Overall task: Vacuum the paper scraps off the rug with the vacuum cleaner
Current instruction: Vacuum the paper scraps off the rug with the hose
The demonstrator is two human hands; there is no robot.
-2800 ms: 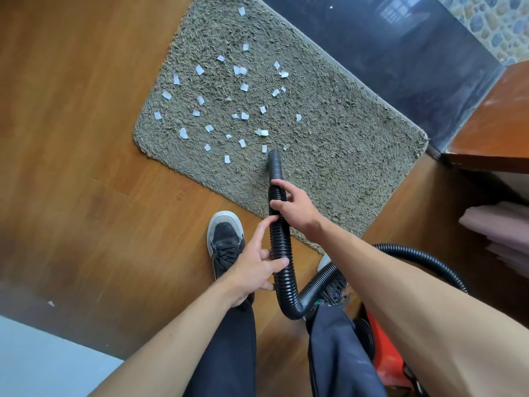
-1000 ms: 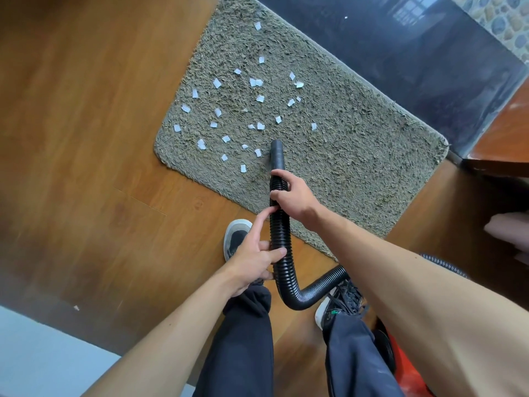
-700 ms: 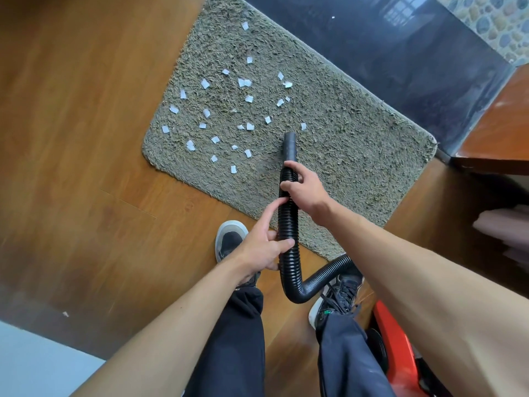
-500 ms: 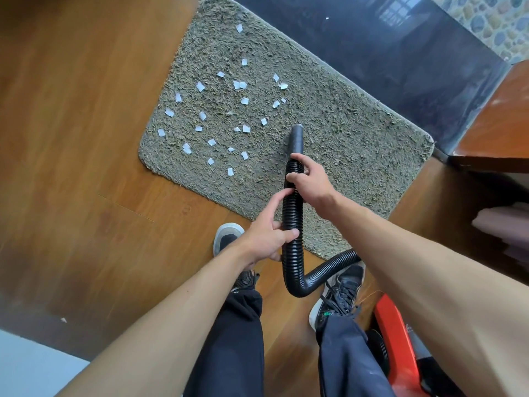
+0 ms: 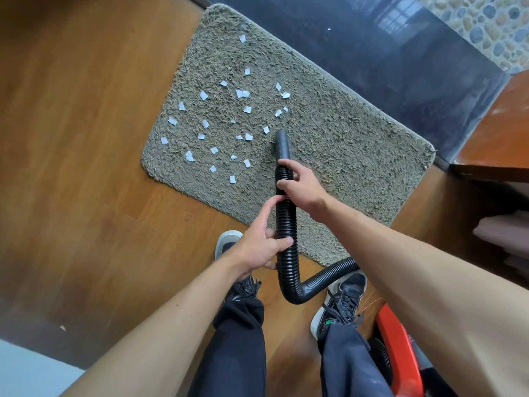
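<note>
Just beyond the right hand (image 5: 300, 183), hose (image 5: 282, 146) tip beside paper scraps (image 5: 248, 136).

Dark trousers (image 5: 234, 353), black white-soled sneakers (image 5: 345, 300)

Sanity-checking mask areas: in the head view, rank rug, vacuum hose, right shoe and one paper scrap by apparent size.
1. rug, by far the largest
2. vacuum hose, only a little ahead of the shoe; it is held nearer the camera, so this rank is unsure
3. right shoe
4. paper scrap, smallest
</note>
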